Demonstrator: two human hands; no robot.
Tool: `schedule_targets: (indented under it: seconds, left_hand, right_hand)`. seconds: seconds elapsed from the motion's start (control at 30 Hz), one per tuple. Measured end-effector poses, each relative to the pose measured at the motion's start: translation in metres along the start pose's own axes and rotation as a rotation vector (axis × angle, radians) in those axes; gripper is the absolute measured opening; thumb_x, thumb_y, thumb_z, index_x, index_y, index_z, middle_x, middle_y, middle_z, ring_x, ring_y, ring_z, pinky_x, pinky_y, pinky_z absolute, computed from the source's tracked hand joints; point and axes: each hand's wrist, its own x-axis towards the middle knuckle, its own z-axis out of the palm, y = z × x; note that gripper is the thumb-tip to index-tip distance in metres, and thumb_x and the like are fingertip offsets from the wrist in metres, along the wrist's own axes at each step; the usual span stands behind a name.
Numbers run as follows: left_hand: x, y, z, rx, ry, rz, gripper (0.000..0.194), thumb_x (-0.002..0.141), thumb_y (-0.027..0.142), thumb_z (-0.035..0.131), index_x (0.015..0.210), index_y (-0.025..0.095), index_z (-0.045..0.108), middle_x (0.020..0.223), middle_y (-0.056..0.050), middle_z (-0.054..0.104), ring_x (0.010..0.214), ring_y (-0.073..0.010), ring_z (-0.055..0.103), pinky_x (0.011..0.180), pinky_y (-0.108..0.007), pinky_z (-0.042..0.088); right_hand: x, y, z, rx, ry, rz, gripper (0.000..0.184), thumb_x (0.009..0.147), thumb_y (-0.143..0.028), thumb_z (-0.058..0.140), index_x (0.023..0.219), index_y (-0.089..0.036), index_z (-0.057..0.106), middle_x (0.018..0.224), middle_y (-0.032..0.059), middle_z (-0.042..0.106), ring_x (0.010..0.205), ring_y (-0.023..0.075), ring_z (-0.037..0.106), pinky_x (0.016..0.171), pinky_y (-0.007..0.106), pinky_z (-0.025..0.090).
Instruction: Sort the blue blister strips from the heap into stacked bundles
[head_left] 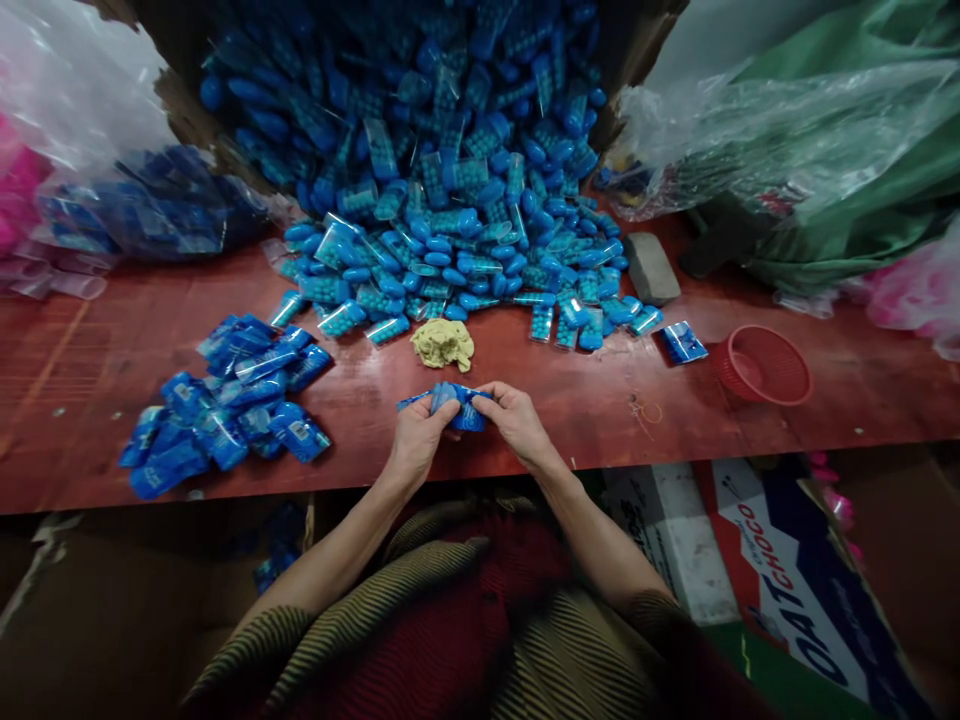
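Observation:
Both my hands hold a blue printed wrapper [466, 410] just above the table's front edge. My left hand [421, 428] pinches its left part between thumb and fingers. On the other side my right hand [516, 418] grips the right end the same way. Whether anything is inside the wrapper cannot be seen. Just beyond my hands lies a crumpled yellow-green lump [442, 345]. Behind it spreads a large heap of clear containers [450, 250] with blue caps and small turquoise balls inside. To the left is a pile of blue printed packets [232, 400].
A red plastic basket [765, 365] stands at the right, beside a flat stack of blue wrappers [682, 342]. A grey block [651, 268] sits near the heap. Plastic bags [795, 140] flank both sides. Cardboard boxes [795, 570] are below the red table [600, 430].

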Motion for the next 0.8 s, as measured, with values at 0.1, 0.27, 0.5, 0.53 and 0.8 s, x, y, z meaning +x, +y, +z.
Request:
schedule_targets:
  seconds: [0.1, 0.27, 0.5, 0.53, 0.8]
  left_hand:
    - [0.006, 0.0, -0.006, 0.042, 0.032, -0.037, 0.043, 0.05, 0.047, 0.078, 0.068, 0.011, 0.064, 0.057, -0.002, 0.063, 0.048, -0.0121, 0.056, 0.043, -0.023, 0.047]
    - [0.014, 0.0, -0.019, 0.255, 0.04, -0.104, 0.035, 0.064, 0.048, 0.068, 0.064, 0.014, 0.059, 0.047, -0.001, 0.058, 0.04, -0.0123, 0.052, 0.041, -0.023, 0.041]
    - [0.013, -0.001, -0.029, 1.028, 0.064, 0.163, 0.016, 0.078, 0.03, 0.054, 0.083, 0.017, 0.061, 0.058, -0.004, 0.062, 0.055, -0.0192, 0.059, 0.055, -0.028, 0.038]
    - [0.01, 0.001, -0.029, 1.098, 0.078, 0.183, 0.023, 0.078, 0.031, 0.055, 0.095, 0.016, 0.06, 0.065, -0.006, 0.065, 0.062, -0.022, 0.061, 0.059, -0.029, 0.039]
    - [-0.007, 0.018, -0.015, 0.847, 0.202, 0.303, 0.049, 0.073, 0.043, 0.06, 0.114, 0.016, 0.056, 0.072, -0.002, 0.061, 0.065, -0.0188, 0.057, 0.063, -0.029, 0.04]
  right_hand:
    - [0.009, 0.003, 0.0, -0.23, 0.017, -0.078, 0.02, 0.076, -0.035, 0.058, 0.075, -0.017, 0.066, 0.064, -0.0014, 0.061, 0.058, 0.0112, 0.051, 0.058, 0.023, 0.04]
    - [0.022, 0.005, 0.004, -0.545, 0.078, -0.165, 0.023, 0.083, -0.031, 0.051, 0.084, -0.02, 0.071, 0.075, 0.002, 0.069, 0.069, 0.0163, 0.06, 0.067, 0.027, 0.043]
    - [0.024, 0.003, 0.002, -0.582, 0.172, -0.329, 0.021, 0.084, -0.029, 0.05, 0.085, -0.018, 0.069, 0.086, 0.0066, 0.068, 0.08, 0.0183, 0.061, 0.076, 0.028, 0.044]
    - [0.024, 0.0, 0.0, -0.578, 0.19, -0.356, 0.022, 0.085, -0.029, 0.049, 0.083, -0.018, 0.068, 0.085, 0.0064, 0.066, 0.079, 0.0178, 0.06, 0.075, 0.028, 0.044]
    - [0.018, -0.012, 0.002, -0.397, 0.147, -0.274, 0.025, 0.085, -0.038, 0.048, 0.071, -0.019, 0.056, 0.063, -0.0024, 0.054, 0.061, 0.0123, 0.048, 0.062, 0.023, 0.038]
